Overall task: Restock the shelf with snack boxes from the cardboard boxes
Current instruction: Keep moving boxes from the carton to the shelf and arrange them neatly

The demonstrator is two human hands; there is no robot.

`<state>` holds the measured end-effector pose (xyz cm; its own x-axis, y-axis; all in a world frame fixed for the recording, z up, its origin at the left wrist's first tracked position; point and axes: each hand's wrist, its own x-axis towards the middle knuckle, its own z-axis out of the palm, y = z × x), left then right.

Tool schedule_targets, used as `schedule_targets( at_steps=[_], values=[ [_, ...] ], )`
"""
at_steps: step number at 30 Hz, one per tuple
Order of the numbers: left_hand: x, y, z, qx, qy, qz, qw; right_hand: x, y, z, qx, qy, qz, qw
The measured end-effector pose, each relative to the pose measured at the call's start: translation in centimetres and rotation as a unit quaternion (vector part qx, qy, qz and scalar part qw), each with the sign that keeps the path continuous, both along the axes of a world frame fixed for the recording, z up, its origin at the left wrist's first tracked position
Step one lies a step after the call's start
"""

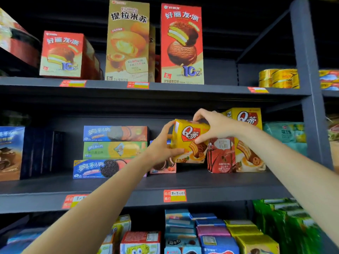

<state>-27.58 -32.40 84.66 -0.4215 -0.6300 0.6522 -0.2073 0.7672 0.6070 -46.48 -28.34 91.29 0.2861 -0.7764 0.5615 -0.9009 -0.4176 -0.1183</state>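
- In the head view, a yellow snack box [189,141] is held up in front of the middle shelf [211,182], tipped a little to one side.
- The box is gripped by both hands. The left hand [162,147] is curled round its left edge, with the thumb laid along the lower front. The right hand [212,125] is curled over its top right corner, with fingers on top and the thumb pressed on the front.
- No part of the box is seen to touch the shelf yet. Bare shelf is seen just below the fingers.
- Just behind the right fingers, a second yellow box [247,140] of the same kind is stood upright. A red box [221,154] is stood just below the right hand, beside the held box.
- To the left of the left fingers, blue cookie boxes [113,151] are stacked flat.
- Well above the fingers, tall red and gold boxes [156,43] are stood on the upper shelf.
- The cardboard boxes named in the task are not seen.
- The held box is judged to be light and made of thin card. It is likely stiff at the edges and soft in the middle of its faces, so it could be dented if squeezed hard.
- The card looks shiny, so it may be a bit slippery. It is best held by two opposite edges or corners, as is done now.
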Motion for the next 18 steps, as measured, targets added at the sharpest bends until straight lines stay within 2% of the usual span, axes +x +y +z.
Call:
schedule_targets(
  at_steps=[3, 5, 8, 11, 14, 18],
  values=[
    [-1.0, -1.4, -0.6, -0.018, -0.044, 0.025, 0.999, 0.9, -1.3, 1.1, 0.028, 0.117, -0.023, 0.992],
    [-1.0, -2.1, -0.4, -0.062, -0.107, 0.084, 0.989, 0.9, -2.1, 2.0, 0.028, 0.17, -0.057, 0.983],
    [0.0, -3.2, 1.0, -0.181, -0.211, 0.248, 0.928, 0.5, -3.4, 2.9, 0.029, 0.21, -0.107, 0.971],
    [0.6, -4.2, 1.8, -0.209, -0.278, 0.326, 0.879, 0.8, -5.1, 2.8, 0.043, 0.239, -0.13, 0.961],
    [0.2, -5.5, 2.3, -0.226, -0.352, 0.346, 0.84, 1.3, -7.1, 2.3, 0.029, 0.294, -0.148, 0.944],
    [-0.5, -7.1, 3.6, -0.187, -0.416, 0.332, 0.826, 1.7, -9.3, 1.7, 0.041, 0.334, -0.157, 0.929]
  ],
)
